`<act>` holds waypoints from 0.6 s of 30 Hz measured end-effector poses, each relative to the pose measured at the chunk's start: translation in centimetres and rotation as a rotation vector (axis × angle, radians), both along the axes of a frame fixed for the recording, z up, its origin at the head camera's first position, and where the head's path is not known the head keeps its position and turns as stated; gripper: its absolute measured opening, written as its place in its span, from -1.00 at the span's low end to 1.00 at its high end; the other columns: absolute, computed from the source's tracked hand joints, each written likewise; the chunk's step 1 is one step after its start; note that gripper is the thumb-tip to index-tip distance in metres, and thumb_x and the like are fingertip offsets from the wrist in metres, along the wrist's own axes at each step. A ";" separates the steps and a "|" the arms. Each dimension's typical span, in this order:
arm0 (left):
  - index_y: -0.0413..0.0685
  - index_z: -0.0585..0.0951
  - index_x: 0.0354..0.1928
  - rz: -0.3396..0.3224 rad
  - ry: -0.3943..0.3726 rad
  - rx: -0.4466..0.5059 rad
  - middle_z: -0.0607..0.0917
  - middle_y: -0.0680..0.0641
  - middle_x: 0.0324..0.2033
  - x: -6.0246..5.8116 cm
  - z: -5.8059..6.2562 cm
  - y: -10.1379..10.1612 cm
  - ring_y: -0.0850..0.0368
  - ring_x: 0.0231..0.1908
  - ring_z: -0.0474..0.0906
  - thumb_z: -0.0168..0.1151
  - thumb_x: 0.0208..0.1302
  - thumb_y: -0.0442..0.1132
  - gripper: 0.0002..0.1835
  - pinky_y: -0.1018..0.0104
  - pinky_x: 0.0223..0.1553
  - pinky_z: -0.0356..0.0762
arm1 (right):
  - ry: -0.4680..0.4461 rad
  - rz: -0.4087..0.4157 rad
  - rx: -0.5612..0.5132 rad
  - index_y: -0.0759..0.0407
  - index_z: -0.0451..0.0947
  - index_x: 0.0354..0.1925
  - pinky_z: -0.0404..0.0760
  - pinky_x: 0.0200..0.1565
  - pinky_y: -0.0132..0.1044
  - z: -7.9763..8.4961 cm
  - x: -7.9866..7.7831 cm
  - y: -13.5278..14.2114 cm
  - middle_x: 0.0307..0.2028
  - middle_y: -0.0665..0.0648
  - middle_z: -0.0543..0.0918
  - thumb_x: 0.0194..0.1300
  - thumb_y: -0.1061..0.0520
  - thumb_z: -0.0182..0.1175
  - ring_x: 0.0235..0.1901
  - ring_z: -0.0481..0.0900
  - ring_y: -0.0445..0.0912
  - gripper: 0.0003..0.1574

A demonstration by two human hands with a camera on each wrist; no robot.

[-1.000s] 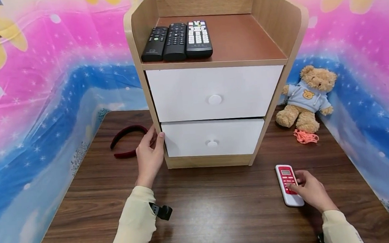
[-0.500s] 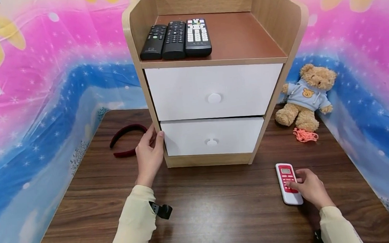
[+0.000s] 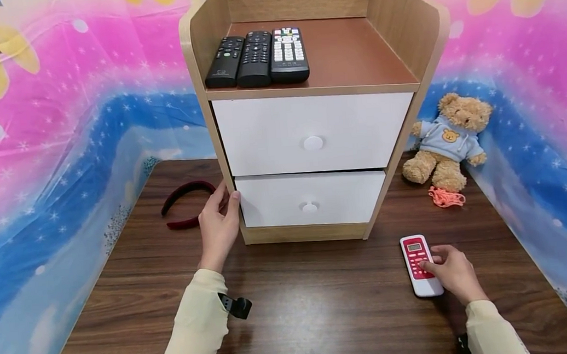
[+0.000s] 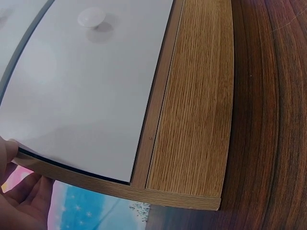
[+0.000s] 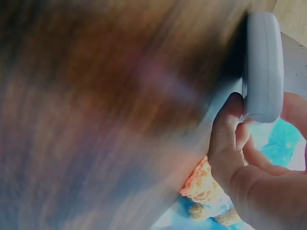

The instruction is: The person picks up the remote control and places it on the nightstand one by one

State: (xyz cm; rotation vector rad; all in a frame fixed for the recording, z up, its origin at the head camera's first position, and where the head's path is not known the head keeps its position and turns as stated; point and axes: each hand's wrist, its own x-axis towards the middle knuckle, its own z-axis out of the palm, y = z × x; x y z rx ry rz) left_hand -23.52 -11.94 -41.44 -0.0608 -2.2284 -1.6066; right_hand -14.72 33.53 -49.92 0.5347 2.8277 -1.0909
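Note:
My left hand (image 3: 217, 220) grips the left side panel of the small wooden cabinet (image 3: 304, 233), thumb at the front edge and the other fingers behind it. The left wrist view shows those fingers (image 4: 36, 191) against the panel's outer side, beside a white drawer front (image 4: 96, 96). To the right of the cabinet, my right hand (image 3: 455, 274) pinches a white and red remote control (image 3: 423, 287). Its thumb lies on the buttons. In the right wrist view the remote control (image 5: 265, 67) appears edge-on, with fingertips at its underside and a dark shadow on the table beside it.
Three black remotes (image 3: 254, 61) lie side by side on the cabinet's top shelf (image 3: 344, 52). Both white drawers (image 3: 270, 128) are closed. A dark red headband (image 3: 183, 224) lies left of the cabinet. A teddy bear (image 3: 446, 138) sits at right behind an orange string bundle (image 3: 446, 197).
The white and red remote control has shifted slightly, its far end now a little further up and left in the head view. The left hand keeps its place on the cabinet.

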 end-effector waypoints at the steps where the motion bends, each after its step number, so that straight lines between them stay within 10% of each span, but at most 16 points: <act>1: -0.10 0.41 0.41 0.000 0.002 0.001 0.61 -0.22 0.13 0.0 0.0 0.0 -0.01 0.13 0.56 0.11 0.49 -0.15 -0.49 0.11 0.17 0.53 | 0.001 0.007 0.001 0.55 0.34 0.21 0.64 -0.24 -0.07 0.1 0.0 0.0 -0.02 0.54 0.57 0.30 0.16 0.31 -0.11 0.60 0.22 -0.32; 18: -0.07 0.41 0.41 0.002 0.013 0.002 0.62 -0.21 0.13 -0.1 -0.1 0.1 -0.01 0.15 0.55 0.11 0.49 -0.14 -0.50 0.11 0.18 0.53 | 0.151 0.037 -0.033 0.41 0.42 0.22 0.60 -0.39 -0.32 1.5 1.1 -0.5 -0.04 0.47 0.63 0.36 0.16 0.27 -0.16 0.64 0.12 -0.44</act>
